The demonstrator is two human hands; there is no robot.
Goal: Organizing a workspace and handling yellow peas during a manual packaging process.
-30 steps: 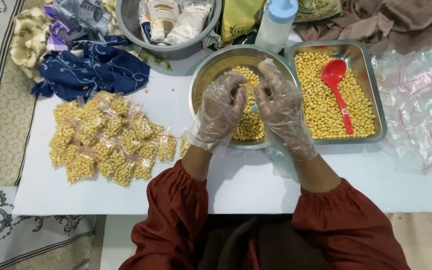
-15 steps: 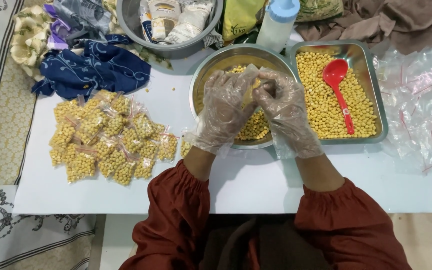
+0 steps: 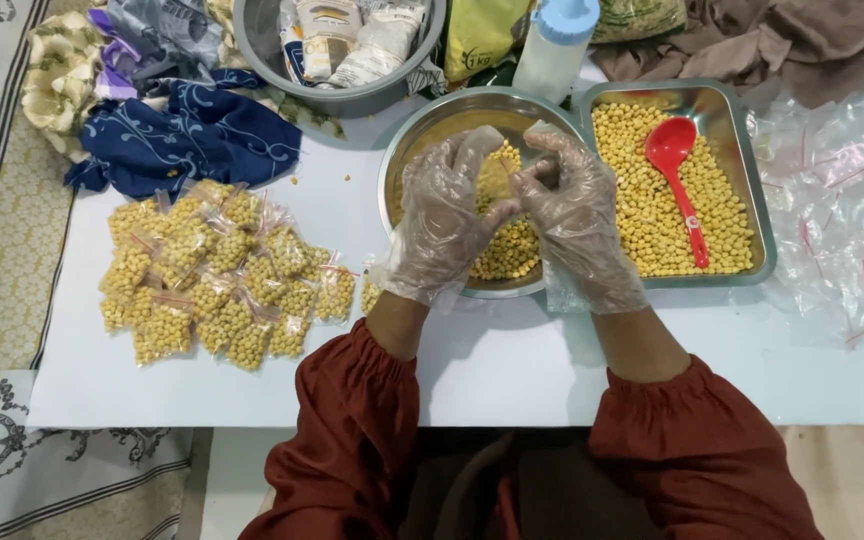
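we had both hands over the round steel bowl, far-centre of the white surface. left hand & right hand, both in thin clear gloves, met at the fingertips around a small clear bag part-filled w/ yellow beans. each grip was closed to a pinch on the bag's top edge, thumbs & forefingers touching; whether the strip was already pressed shut we couldn't tell, glove plastic hid it.

our judgement on doing this bit well: keep the bag upright & right above the bowl so any strays drop back in, pinch along the whole mouth w/o trapping a bean in the seal, squeeze lightly so the film doesn't split.

pose: wrists bent inward, palms facing each other, forearms in dark red sleeves coming from the near edge, elbows apart.

around: pile of filled bags to the left, rectangular tray of beans w/ a red spoon just right of the bowl, empty bags far right.
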